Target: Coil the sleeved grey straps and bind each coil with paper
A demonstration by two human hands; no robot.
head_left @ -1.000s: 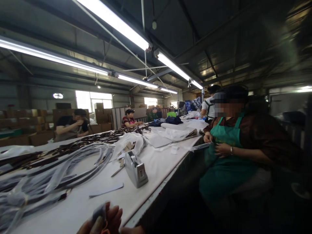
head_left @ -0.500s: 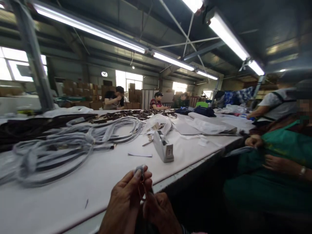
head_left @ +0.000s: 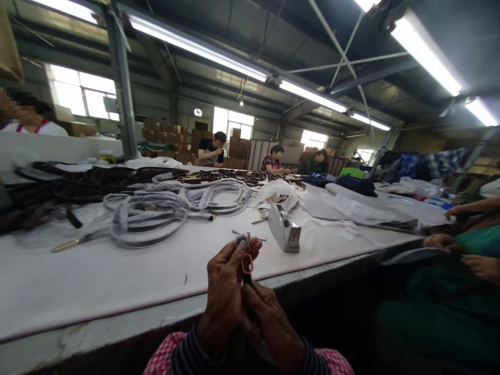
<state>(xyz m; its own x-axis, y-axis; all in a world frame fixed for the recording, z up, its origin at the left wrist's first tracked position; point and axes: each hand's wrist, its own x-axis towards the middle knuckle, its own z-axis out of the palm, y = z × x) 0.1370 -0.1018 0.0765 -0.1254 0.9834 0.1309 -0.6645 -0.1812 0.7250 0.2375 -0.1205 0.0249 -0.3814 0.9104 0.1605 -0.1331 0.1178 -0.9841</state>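
Observation:
Over the table's front edge, my left hand (head_left: 224,291) is closed, pinching a small grey wrapped piece (head_left: 241,238) between thumb and fingers. From that piece hangs a copper-coloured metal ring (head_left: 247,264), oblong in outline. A dark strap (head_left: 247,278) runs down from the ring into my right hand (head_left: 269,315), whose fingers are closed round it just below. The rest of the strap is hidden by my hands and the dark area beneath. A grey tape dispenser (head_left: 284,229) stands on the table beyond my hands.
Coiled straps in clear wrapping (head_left: 156,216) and a heap of dark straps (head_left: 89,185) lie on the white table (head_left: 117,276). Scissors (head_left: 68,245) rest at the left. A plastic bag (head_left: 279,190) is behind the dispenser. A co-worker in green (head_left: 480,242) sits close at the right.
The view has swung left, so the table and people appear further right. Both hands appear higher, and the copper-coloured ring shows more clearly between them. The grips look the same.

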